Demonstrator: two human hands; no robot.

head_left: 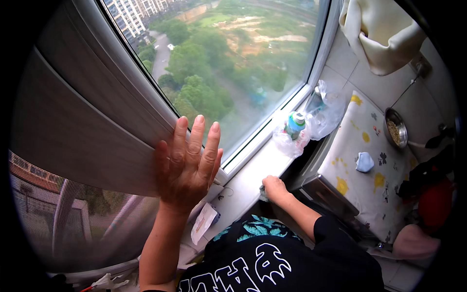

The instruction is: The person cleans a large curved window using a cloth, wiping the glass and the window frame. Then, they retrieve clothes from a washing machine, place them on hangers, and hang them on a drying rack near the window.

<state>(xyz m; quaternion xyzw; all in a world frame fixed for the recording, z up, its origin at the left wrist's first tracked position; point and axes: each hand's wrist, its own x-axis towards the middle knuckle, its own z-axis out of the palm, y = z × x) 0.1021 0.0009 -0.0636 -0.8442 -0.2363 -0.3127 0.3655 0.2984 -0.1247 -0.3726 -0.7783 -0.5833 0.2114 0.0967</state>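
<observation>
My left hand (189, 164) is raised with its fingers apart, the back of it towards me. It lies over the corner where the white window frame (230, 169) meets the grey-brown panel beside it; whether the palm touches cannot be told. My right hand (276, 188) is closed on a grey cloth (263, 195) at the front edge of the white windowsill (251, 179). Most of the cloth is hidden under the fingers. Beyond that hand, the window glass (248, 120) looks hazy near its lower edge.
A blue-and-green plastic bottle (294, 126) stands among clear plastic bags (324, 120) on the sill. To the right, an appliance under a patterned cover (343, 164) carries a steel bowl (396, 127) and a light blue cloth (365, 162). A paper packet (204, 222) lies at the left.
</observation>
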